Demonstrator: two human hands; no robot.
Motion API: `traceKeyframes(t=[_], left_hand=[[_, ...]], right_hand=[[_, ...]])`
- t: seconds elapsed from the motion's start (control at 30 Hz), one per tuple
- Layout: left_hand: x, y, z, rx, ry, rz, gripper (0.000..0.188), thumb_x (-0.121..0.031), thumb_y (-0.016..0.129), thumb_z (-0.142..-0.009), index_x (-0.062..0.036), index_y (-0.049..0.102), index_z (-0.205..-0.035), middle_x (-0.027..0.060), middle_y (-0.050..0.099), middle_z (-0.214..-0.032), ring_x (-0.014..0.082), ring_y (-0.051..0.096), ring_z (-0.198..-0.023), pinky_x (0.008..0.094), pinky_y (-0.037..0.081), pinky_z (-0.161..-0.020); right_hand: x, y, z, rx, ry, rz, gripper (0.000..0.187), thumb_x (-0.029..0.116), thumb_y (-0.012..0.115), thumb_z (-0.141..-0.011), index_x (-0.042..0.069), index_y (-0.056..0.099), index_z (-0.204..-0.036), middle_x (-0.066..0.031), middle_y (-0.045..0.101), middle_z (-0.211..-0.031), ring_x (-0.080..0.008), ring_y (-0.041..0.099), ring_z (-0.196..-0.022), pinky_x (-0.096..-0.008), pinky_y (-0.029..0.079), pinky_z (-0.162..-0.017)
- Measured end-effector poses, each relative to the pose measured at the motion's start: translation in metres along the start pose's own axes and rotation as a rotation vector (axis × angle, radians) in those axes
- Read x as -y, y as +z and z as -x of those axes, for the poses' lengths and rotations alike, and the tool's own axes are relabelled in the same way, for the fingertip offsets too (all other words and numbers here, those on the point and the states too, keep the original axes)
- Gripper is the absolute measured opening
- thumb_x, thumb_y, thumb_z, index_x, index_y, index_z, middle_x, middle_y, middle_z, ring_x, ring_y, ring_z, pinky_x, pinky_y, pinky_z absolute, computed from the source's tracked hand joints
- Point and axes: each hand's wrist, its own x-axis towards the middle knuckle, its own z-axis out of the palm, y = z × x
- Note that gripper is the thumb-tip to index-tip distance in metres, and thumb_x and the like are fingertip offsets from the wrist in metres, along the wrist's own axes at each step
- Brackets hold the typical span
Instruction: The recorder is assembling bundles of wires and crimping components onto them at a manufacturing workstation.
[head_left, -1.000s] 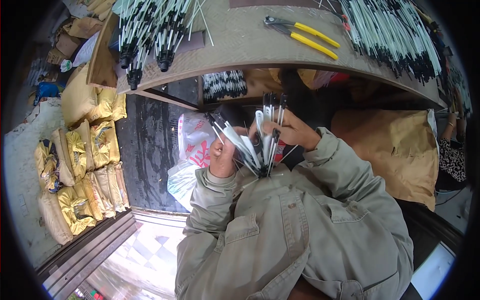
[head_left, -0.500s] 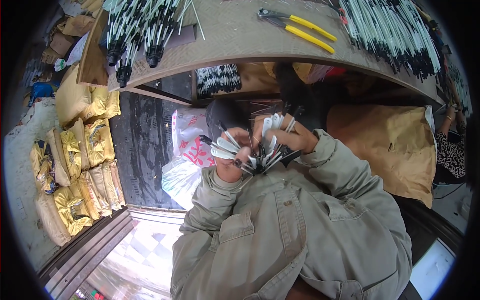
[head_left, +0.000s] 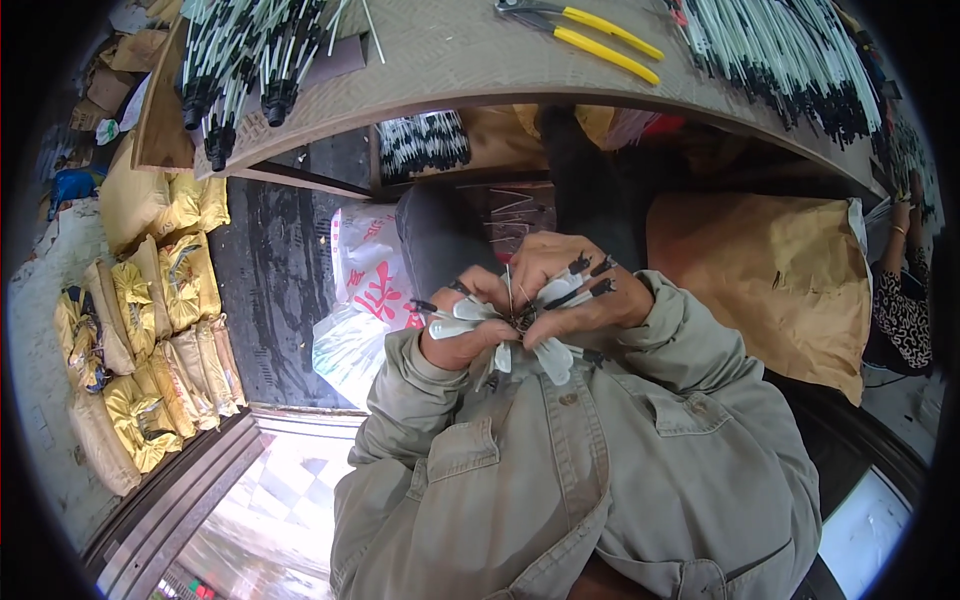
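A bunch of white, rounded plastic pieces with black-tipped stems [head_left: 553,362] fans out in front of my chest. My left hand [head_left: 466,344] is closed on its left side, thumb and fingers pinching several white pieces. My right hand [head_left: 585,295] grips the other side, black tips poking out past its fingers. Both thumbs meet near the middle, where a thin wire [head_left: 510,282] stands up between the hands. How the pieces join at the centre is hidden by my fingers.
Ahead is a table [head_left: 430,75] carrying yellow-handled pliers [head_left: 606,56] and piles of white, black-ended stems [head_left: 790,65]. Brown paper [head_left: 760,290] lies at right, beside another person's arm [head_left: 898,245]. A white plastic bag [head_left: 365,255] and yellow packages [head_left: 183,275] lie at left.
My hands have drawn closer together around the bunch, and the right hand has turned over it. White pieces now spread downward below the thumbs. The view has shifted slightly.
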Motion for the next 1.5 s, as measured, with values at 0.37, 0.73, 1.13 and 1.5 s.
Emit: traceKeyframes(t=[0.37, 0.73, 1.13, 1.5], left_hand=[[-0.028, 0.004, 0.001, 0.154, -0.011, -0.3, 0.037, -0.036, 0.059, -0.083, 0.0007, 0.053, -0.077, 0.0082, 0.061, -0.069, 0.0165, 0.06, -0.063, 0.027, 0.046, -0.058], [-0.023, -0.001, 0.003, 0.115, -0.064, -0.163, 0.039, -0.038, 0.066, -0.079, -0.002, 0.049, -0.08, 0.0073, 0.061, -0.068, 0.0141, 0.061, -0.065, 0.0258, 0.046, -0.059], [-0.067, 0.008, -0.011, 0.085, 0.153, -0.563, 0.009, -0.003, 0.071, -0.066, -0.0026, 0.062, -0.07, 0.0081, 0.059, -0.071, 0.0188, 0.055, -0.065, 0.0291, 0.043, -0.059], [-0.013, -0.032, -0.003, 0.017, 0.031, -0.296, 0.026, 0.004, 0.067, -0.066, 0.0051, 0.062, -0.091, 0.009, 0.059, -0.082, 0.0135, 0.052, -0.065, 0.0268, 0.039, -0.057]], right_hand=[[0.003, 0.007, 0.002, -0.033, -0.221, 0.161, 0.035, 0.032, 0.08, -0.059, 0.01, 0.058, -0.076, -0.0018, 0.058, -0.077, -0.0216, 0.054, -0.067, -0.0323, 0.039, -0.06], [0.003, 0.001, 0.001, 0.054, -0.156, 0.151, 0.031, 0.026, 0.08, -0.06, 0.008, 0.064, -0.078, -0.0018, 0.063, -0.074, -0.0229, 0.058, -0.069, -0.0354, 0.043, -0.068], [0.01, -0.006, -0.015, -0.053, -0.062, 0.103, 0.027, 0.02, 0.081, -0.059, 0.006, 0.066, -0.077, -0.005, 0.064, -0.071, -0.0226, 0.06, -0.064, -0.0309, 0.045, -0.06], [0.018, -0.01, -0.02, 0.084, 0.439, 0.052, 0.032, 0.011, 0.075, -0.07, 0.002, 0.06, -0.097, -0.0071, 0.062, -0.085, -0.013, 0.058, -0.075, -0.027, 0.046, -0.065]])
